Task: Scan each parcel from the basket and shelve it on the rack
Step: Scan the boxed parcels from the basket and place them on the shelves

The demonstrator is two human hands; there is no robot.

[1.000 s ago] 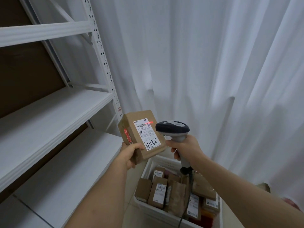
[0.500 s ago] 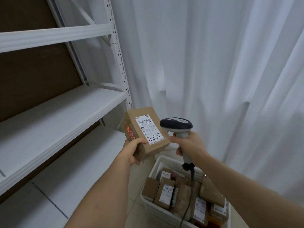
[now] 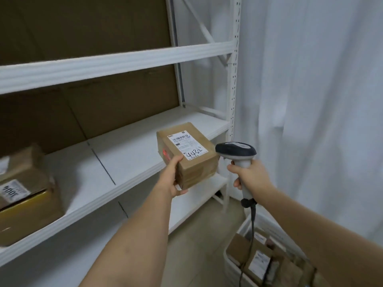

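My left hand (image 3: 173, 179) grips a brown cardboard parcel (image 3: 196, 168) from below; its white label reads 4432 and faces up. The parcel hangs in front of the middle shelf (image 3: 128, 158) of the white rack, near the shelf's right end. My right hand (image 3: 249, 176) holds the handle of a grey and black barcode scanner (image 3: 236, 152), just right of the parcel, its cable hanging down. The white basket (image 3: 234, 268) with several parcels sits on the floor at bottom right.
Two blurred cardboard parcels (image 3: 24, 193) stand on the middle shelf at far left. The rack's right upright (image 3: 234, 90) rises beside a white curtain (image 3: 310, 100). A lower shelf (image 3: 196, 199) and an upper beam (image 3: 116, 63) frame the opening.
My view has swung left toward the rack. The parcel has moved from above the basket to in front of the middle shelf, and the red scan light is off the label.
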